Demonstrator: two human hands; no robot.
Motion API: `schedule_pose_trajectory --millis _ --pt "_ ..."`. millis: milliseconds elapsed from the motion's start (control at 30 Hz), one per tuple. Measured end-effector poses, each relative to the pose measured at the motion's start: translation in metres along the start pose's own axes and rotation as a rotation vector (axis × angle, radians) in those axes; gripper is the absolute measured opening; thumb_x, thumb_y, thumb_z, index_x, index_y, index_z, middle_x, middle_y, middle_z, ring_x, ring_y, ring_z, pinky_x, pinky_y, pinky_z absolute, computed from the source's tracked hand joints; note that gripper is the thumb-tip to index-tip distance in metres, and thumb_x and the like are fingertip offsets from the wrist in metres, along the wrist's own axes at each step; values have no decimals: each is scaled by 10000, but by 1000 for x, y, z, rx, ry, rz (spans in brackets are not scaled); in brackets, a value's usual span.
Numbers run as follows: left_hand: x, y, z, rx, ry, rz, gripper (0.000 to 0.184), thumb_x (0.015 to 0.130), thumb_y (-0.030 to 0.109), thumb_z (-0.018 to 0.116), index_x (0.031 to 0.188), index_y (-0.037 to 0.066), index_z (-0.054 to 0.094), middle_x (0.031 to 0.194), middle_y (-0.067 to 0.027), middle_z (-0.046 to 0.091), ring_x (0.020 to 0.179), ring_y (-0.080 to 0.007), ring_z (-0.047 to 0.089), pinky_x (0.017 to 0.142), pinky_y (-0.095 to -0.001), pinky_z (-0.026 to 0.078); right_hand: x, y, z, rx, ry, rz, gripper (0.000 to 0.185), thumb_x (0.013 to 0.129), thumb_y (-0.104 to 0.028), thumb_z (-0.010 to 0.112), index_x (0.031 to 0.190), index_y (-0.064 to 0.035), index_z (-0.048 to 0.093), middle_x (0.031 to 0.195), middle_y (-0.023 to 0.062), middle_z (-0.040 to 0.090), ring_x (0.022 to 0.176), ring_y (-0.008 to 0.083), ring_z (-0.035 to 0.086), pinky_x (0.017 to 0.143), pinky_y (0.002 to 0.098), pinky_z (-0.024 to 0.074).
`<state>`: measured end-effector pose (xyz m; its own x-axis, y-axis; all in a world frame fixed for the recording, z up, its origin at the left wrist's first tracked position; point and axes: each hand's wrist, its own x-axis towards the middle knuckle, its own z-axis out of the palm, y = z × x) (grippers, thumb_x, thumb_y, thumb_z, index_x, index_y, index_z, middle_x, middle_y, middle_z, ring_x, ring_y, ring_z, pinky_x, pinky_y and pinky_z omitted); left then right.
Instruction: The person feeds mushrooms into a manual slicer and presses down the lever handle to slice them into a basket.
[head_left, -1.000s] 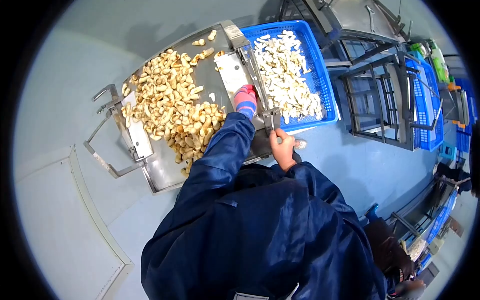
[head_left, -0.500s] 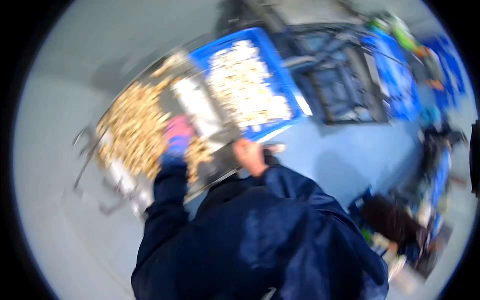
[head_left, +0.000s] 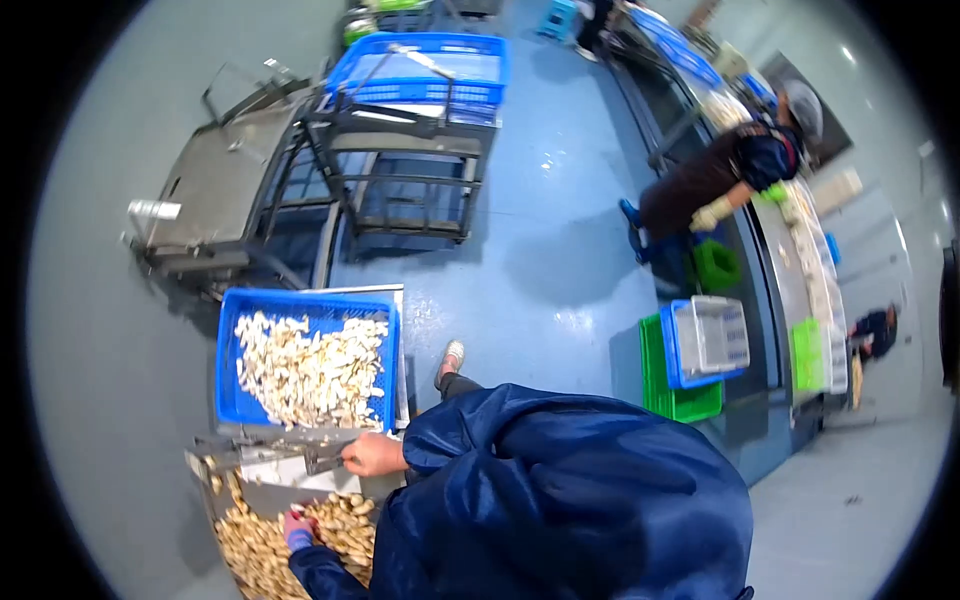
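Observation:
My left hand (head_left: 298, 526), in a pinkish glove, is down at the pile of tan, stubby pieces (head_left: 250, 550) on the metal worktop. Its fingers look curled in, but what they hold is too small to make out. My bare right hand (head_left: 374, 455) is closed around the end of a dark metal lever (head_left: 325, 460), which looks like part of a cutter. Beside the lever lies a white board (head_left: 285, 473). Just beyond it, a blue tray (head_left: 226, 365) holds many pale, cut slices (head_left: 310, 372).
Ahead stand a steel table (head_left: 215, 175) and a rack (head_left: 410, 182) bearing blue crates (head_left: 420, 90). To the right, a co-worker in a brown apron (head_left: 690, 190) leans over a long counter (head_left: 785, 260). Stacked green and blue crates (head_left: 685, 365) sit on the floor.
My view has swung, so the tray and pile now appear lower left, and the picture is sharper. My left hand stays at the pile; my right hand remains near the cutter.

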<state>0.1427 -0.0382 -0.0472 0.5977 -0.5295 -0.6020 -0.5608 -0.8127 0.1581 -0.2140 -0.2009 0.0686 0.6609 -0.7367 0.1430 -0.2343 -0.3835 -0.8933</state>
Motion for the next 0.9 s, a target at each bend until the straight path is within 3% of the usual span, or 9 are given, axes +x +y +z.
schedule_pose_trajectory --millis 100,200,300,400,533,600,633,700,900 --pt "-8 14 -12 88 42 109 429 561 154 772 880 61 500 786 -125 595 730 -278 566 703 -355 464 -2 2 2 -34 15 -8 193 739 -208 547 650 -39 572 589 188 556 553 372 559 519 443 449" --pt "25 -19 -7 -457 -115 151 317 653 55 689 929 68 533 728 -69 575 654 -182 549 601 -308 478 -4 -3 -3 -18 43 -3 192 733 -206 546 643 -39 573 587 185 558 553 372 560 518 447 450" --pt "-11 18 -45 -443 -135 -31 234 721 63 647 931 77 544 728 -42 567 611 -137 521 529 -272 464 -5 -1 2 -37 50 34 188 729 -213 549 644 -52 592 595 166 571 574 357 572 530 441 461" --pt "-16 40 -52 -909 19 79 151 780 94 614 919 80 554 733 -20 555 585 -118 504 493 -233 455 -7 0 3 -55 52 53 186 726 -222 552 647 -63 610 601 156 581 585 349 579 533 437 466" --pt "30 79 -31 -1448 177 -79 183 819 161 603 988 118 546 727 -22 539 569 -136 505 508 -228 466 -8 -3 1 -31 90 16 196 735 -220 541 660 -46 593 603 167 578 573 361 574 530 437 468" --pt "12 115 -26 -1131 240 38 136 856 252 551 910 128 566 608 11 482 476 -129 452 418 -230 373 -9 -5 -2 -37 91 28 194 731 -223 548 668 -48 602 602 163 580 570 360 573 529 436 467" --pt "37 117 -22 -954 213 -12 290 845 206 572 1128 147 544 742 -34 556 545 -162 501 468 -271 408 -10 -5 -1 -34 93 31 194 730 -224 550 669 -48 602 602 163 580 570 360 572 530 436 466" --pt "33 139 -11 -673 378 -7 416 834 184 585 1235 156 478 796 -42 584 599 -169 519 537 -294 434 -10 -5 2 -25 96 33 193 728 -225 554 672 -47 603 605 163 580 573 359 572 533 436 465" --pt "47 140 19 -949 319 177 476 822 168 597 1272 157 443 847 -52 590 640 -161 521 586 -290 437 -11 -6 -3 -20 72 58 192 731 -227 551 685 -47 600 614 163 579 586 359 571 545 441 459"
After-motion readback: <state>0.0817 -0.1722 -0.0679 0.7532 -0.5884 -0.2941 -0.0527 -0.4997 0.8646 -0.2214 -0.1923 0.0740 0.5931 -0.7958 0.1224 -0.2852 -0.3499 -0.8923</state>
